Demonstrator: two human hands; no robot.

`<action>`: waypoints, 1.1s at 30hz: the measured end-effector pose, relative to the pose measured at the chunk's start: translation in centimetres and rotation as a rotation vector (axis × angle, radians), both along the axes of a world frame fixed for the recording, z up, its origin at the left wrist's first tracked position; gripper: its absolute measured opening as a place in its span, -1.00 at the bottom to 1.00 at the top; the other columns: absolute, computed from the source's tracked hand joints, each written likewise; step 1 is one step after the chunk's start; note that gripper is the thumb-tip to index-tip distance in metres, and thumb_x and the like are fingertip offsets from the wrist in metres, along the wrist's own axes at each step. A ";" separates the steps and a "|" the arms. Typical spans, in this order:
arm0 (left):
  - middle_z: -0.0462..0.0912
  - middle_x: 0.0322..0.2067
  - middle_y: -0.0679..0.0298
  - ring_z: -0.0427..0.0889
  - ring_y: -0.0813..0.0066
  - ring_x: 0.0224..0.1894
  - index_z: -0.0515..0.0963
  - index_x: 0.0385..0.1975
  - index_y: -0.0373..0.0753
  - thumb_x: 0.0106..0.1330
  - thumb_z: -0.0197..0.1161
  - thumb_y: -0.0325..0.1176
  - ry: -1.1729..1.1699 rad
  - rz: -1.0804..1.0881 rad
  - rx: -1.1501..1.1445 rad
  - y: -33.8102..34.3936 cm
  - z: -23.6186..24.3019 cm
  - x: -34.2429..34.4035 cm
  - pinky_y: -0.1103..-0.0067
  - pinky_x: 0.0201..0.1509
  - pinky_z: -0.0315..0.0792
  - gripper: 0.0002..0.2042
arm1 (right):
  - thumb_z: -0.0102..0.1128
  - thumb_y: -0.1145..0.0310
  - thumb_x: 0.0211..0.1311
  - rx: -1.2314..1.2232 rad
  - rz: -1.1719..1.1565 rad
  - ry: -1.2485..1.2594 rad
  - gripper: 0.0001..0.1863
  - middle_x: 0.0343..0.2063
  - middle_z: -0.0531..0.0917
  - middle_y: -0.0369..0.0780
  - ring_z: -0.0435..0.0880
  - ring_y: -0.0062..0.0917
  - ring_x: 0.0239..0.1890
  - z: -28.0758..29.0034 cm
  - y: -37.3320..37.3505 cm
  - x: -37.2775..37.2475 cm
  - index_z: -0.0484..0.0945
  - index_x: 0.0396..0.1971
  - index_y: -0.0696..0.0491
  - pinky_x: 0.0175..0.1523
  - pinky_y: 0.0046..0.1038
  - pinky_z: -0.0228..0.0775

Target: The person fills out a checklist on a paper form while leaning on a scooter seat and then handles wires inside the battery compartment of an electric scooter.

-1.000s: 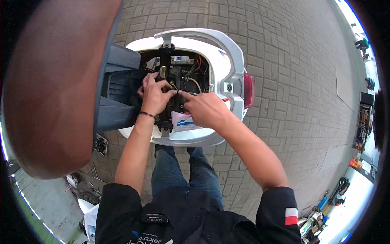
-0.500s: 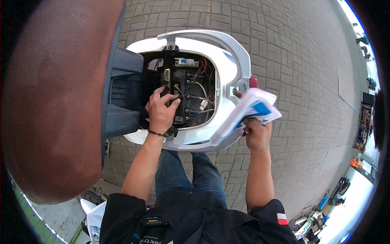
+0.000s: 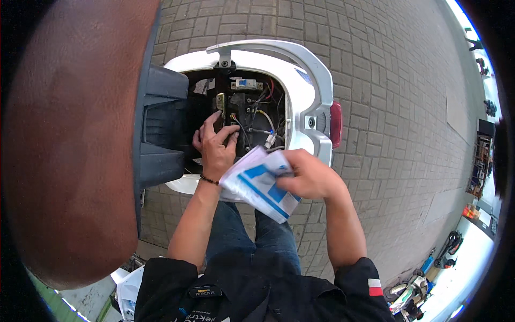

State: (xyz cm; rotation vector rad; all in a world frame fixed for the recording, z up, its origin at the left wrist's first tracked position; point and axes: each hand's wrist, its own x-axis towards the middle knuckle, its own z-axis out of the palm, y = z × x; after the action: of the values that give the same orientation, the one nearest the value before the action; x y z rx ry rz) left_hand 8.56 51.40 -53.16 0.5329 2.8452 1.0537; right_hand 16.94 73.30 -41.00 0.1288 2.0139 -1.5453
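My left hand (image 3: 215,150) reaches into the open rear compartment of a white scooter (image 3: 300,86). Its fingers are apart, resting at the edge of a black box with wire terminals (image 3: 248,110); I see nothing held in them. My right hand (image 3: 311,174) is closed on a blue and white booklet (image 3: 261,188), slightly blurred. The booklet is tilted over the compartment's near right edge and hides part of the rim. Beside the black box run several wires, with a white connector (image 3: 270,141) among them. A small white breaker switch (image 3: 247,84) sits at the compartment's far side.
The brown seat (image 3: 75,134) stands raised on my left, its dark underside facing the compartment. A silver grab rail (image 3: 322,80) curves around the scooter's rear, with a red tail light (image 3: 336,124) behind it. Grey paving (image 3: 386,107) surrounds the scooter. Other vehicles (image 3: 410,295) stand at the lower right.
My right hand has swung the booklet left and nearer to me, off the rear grab rail and close to my left wrist. The tail light is uncovered. My left hand stays nearly still.
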 end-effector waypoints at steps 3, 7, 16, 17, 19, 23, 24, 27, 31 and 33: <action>0.46 0.18 0.14 0.36 0.11 0.27 0.73 -0.29 -0.01 0.11 0.37 -0.39 0.007 -0.071 -0.013 0.1 0.9 -0.1 0.00 0.39 -0.08 -0.83 | 0.22 0.32 0.00 0.289 0.265 0.111 -0.44 -0.26 0.70 0.08 0.71 -0.05 -0.17 -0.1 -1.0 -1.7 0.53 0.10 0.09 -0.05 -0.18 0.57; 0.43 0.20 0.08 0.34 0.09 0.30 0.72 -0.26 -0.02 0.11 0.36 -0.37 0.077 -0.159 -0.099 -0.1 1.4 -0.5 -0.08 0.39 -0.10 -0.81 | 0.20 0.31 -0.02 0.617 0.390 0.077 -0.25 -0.29 0.72 0.04 0.72 -0.05 -0.24 -0.1 -2.1 -4.1 0.36 0.31 -0.01 -0.08 -0.12 0.58; 0.45 0.20 0.05 0.38 0.06 0.28 0.74 -0.29 -0.09 0.07 0.41 -0.33 -0.038 -0.091 -0.039 -0.1 1.1 -0.5 0.02 0.39 0.05 -0.82 | 0.18 0.31 0.01 0.759 0.508 0.195 -0.26 -0.35 0.73 -0.05 0.74 -0.14 -0.32 -2.1 -2.8 -6.0 0.39 0.33 -0.06 -0.20 -0.19 0.60; 0.45 0.19 0.05 0.38 0.07 0.28 0.75 -0.31 -0.08 0.08 0.43 -0.30 -0.087 -0.059 0.011 0.0 0.8 -0.7 0.06 0.38 0.08 -0.83 | 0.18 0.31 0.01 0.766 0.508 0.193 -0.26 -0.36 0.73 -0.05 0.75 -0.14 -0.33 -2.0 -2.8 -6.1 0.39 0.33 -0.06 -0.21 -0.19 0.60; 0.46 0.17 0.03 0.45 0.05 0.22 0.72 -0.35 -0.18 0.05 0.47 -0.33 -0.123 -0.002 0.051 0.4 0.6 -0.8 0.22 0.32 0.24 -0.82 | 0.18 0.31 -0.01 0.783 0.507 0.195 -0.26 -0.40 0.73 -0.08 0.74 -0.16 -0.37 -2.0 -3.0 -6.0 0.41 0.32 -0.05 -0.25 -0.20 0.59; 0.48 0.15 0.06 0.41 0.05 0.24 0.73 -0.41 -0.15 0.03 0.48 -0.28 -0.259 0.132 0.120 0.8 0.5 -0.5 0.22 0.29 0.25 -0.84 | 0.19 0.30 -0.01 0.810 0.484 0.227 -0.29 -0.44 0.73 -0.10 0.74 -0.20 -0.41 -2.8 -3.4 -5.7 0.46 0.29 -0.05 -0.29 -0.24 0.58; 0.48 0.14 0.04 0.44 0.05 0.21 0.71 -0.43 -0.19 0.03 0.50 -0.29 -0.267 0.162 0.095 1.0 0.4 -0.6 0.26 0.26 0.31 -0.83 | 0.20 0.30 -0.01 0.822 0.485 0.231 -0.30 -0.45 0.73 -0.10 0.75 -0.22 -0.42 -3.0 -3.5 -5.8 0.47 0.28 -0.06 -0.30 -0.25 0.58; 0.49 0.12 -0.01 0.51 0.05 0.16 0.69 -0.45 -0.26 0.02 0.53 -0.31 -0.289 0.220 0.028 1.0 0.4 -0.8 0.32 0.18 0.43 -0.80 | 0.20 0.30 0.09 0.867 0.467 0.248 -0.54 -0.42 0.75 -0.14 0.76 -0.31 -0.39 -2.7 -4.3 -5.8 0.61 0.06 -0.01 -0.30 -0.32 0.58; 0.50 0.13 -0.03 0.52 0.04 0.16 0.72 -0.43 -0.19 -0.03 0.55 -0.25 -0.314 0.226 -0.047 1.1 0.4 -1.6 0.29 0.19 0.43 -0.78 | 0.17 0.31 0.18 0.879 0.538 0.285 -0.69 -0.39 0.76 -0.17 0.78 -0.37 -0.34 -3.4 -6.0 -5.6 0.70 -0.12 0.08 -0.29 -0.38 0.57; 0.49 0.18 -0.05 0.52 0.02 0.19 0.76 -0.36 -0.10 -0.03 0.53 -0.19 -0.359 0.216 -0.079 1.3 0.9 -1.8 0.26 0.24 0.40 -0.75 | 0.17 0.31 0.17 0.923 0.525 0.294 -0.65 -0.38 0.76 -0.17 0.78 -0.39 -0.34 -4.1 -7.0 -5.0 0.68 -0.08 0.12 -0.28 -0.39 0.57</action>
State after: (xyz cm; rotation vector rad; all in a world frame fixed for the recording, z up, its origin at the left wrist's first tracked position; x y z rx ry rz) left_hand 6.79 52.71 -52.26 0.0225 2.6474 0.9469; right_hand 11.94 66.26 -45.09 -0.2677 2.5689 -0.2589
